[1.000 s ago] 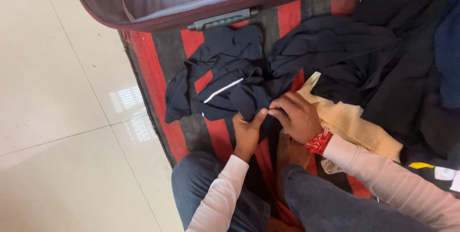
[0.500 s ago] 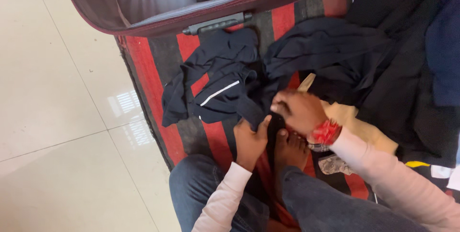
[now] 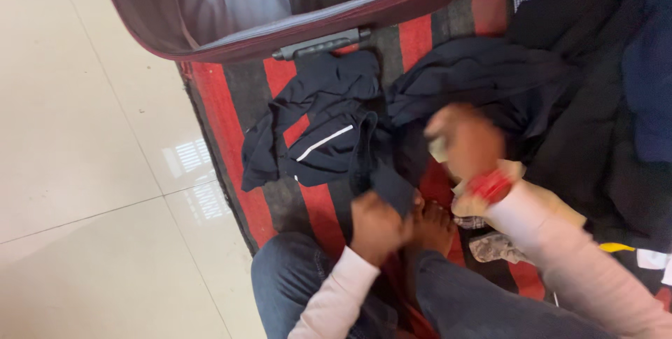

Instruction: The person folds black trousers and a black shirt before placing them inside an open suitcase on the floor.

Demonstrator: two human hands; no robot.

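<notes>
Two hands are working over a striped rug [image 3: 280,195] on a tiled floor [image 3: 84,136]. Left hand [image 3: 378,223] is closing its grip around the lower end of a dark garment [image 3: 325,125], the fingers pressed together on a fold of cloth just beside a bare foot [image 3: 430,227]. The garment is lying crumpled on the rug, in front of the person's knees, and is showing a thin white stripe across its middle. Right hand [image 3: 465,139] is blurring with motion above the rug; its grip cannot be judged, though something pale is showing at the fingers. A red band [image 3: 490,185] is sitting at that wrist. A tan cloth [image 3: 539,199] is lying under the right forearm, touching the sleeve. A second dark garment [image 3: 490,76] is lying to the right of the first, touching it. A pile of dark clothes [image 3: 609,101] is occupying the right edge. An open maroon suitcase [image 3: 147,24] is standing at the top, its handle [image 3: 322,43] near the garment's upper edge. Both legs are wearing blue jeans [image 3: 294,279].
</notes>
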